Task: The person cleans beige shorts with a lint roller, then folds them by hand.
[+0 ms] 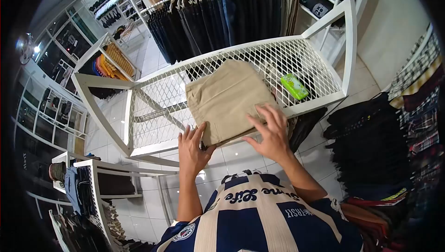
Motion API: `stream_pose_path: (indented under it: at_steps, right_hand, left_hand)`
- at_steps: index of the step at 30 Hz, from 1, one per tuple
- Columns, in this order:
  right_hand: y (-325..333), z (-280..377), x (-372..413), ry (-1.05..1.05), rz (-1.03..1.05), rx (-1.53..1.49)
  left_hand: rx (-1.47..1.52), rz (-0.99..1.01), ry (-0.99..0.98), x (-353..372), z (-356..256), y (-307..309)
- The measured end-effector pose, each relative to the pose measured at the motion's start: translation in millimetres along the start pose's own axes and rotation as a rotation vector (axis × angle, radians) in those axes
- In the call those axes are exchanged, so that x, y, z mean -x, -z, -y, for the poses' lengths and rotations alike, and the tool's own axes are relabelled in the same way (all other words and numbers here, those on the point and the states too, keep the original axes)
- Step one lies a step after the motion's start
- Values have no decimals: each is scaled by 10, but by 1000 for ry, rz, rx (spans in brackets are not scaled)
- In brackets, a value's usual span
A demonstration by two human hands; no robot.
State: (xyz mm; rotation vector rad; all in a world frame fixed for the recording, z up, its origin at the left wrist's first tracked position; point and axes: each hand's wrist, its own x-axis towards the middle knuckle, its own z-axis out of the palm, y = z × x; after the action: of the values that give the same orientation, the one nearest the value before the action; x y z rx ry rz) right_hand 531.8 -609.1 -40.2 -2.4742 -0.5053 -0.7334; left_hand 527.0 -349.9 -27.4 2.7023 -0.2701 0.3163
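Observation:
Folded beige trousers lie on a white wire-mesh table. At their near left corner is my left hand, its thumb low by the fabric edge and its fingers apart at the side. My right hand rests by the near right part of the cloth, fingers spread with the fingertips on it. A bright green packet sits on the mesh to the right of the trousers.
Behind the table hangs a rail of dark trousers. Dark folded clothes are stacked at the right. A white rack stands at the lower left. The table has raised white end frames.

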Motion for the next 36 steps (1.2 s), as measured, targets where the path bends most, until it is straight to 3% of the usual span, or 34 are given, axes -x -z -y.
stream_pose_path:
  at_steps: [3,4,7,11,13,15,17,19,20,21,22,23,25,27,29,31,33,36]
  right_hand:
    - [-192,86,-89,114,155,-12]
    - [-237,114,-138,144,147,-57]
    - [-392,107,-270,193,194,-84]
    - [-430,149,-424,153,205,-80]
    - [-523,76,-503,218,164,-42]
    - [-500,37,-662,147,59,-101]
    - [-374,29,-851,158,-45,-152]
    - [-203,-15,-1030,-62,-111,-100]
    - [-141,-12,-1126,-60,-186,-143]
    - [-60,-20,-1245,-54,-265,-183]
    - [56,-12,-1324,-132,-242,-218]
    - [101,-5,-1439,-58,-369,-280]
    - [238,-13,-1557,-153,-392,-401]
    - [285,-62,-1627,-176,-393,-449]
    - [298,-71,-1707,-110,-619,-574]
    - [370,-25,-1705,-144,-593,-623]
    - [407,2,-1740,-91,-648,-708]
    - [502,-66,-1776,-95,-663,-793]
  left_hand:
    - [173,-85,-17,-25,-12,-8]
    - [220,-195,-38,-34,-81,-1]
    - [348,-178,64,-74,-160,55]
    - [429,-331,36,-119,-234,41]
    - [462,-313,42,-131,-192,0]
    - [652,-409,-22,-159,-236,36]
    - [719,-360,-3,-98,-81,43]
    - [447,-354,142,-68,146,-139]
    - [248,-278,281,-68,148,-200]
    - [252,-286,281,-83,137,-273]
    - [62,-243,284,-68,118,-348]
    - [-127,-202,283,-71,89,-403]
    - [-126,-239,220,-93,11,-473]
    - [76,-280,215,-110,-34,-540]
    - [209,-292,216,-161,-57,-625]
    - [423,-334,190,-185,-123,-713]
    - [405,-364,195,-229,-162,-706]
    - [1205,-458,211,-245,-224,-492]
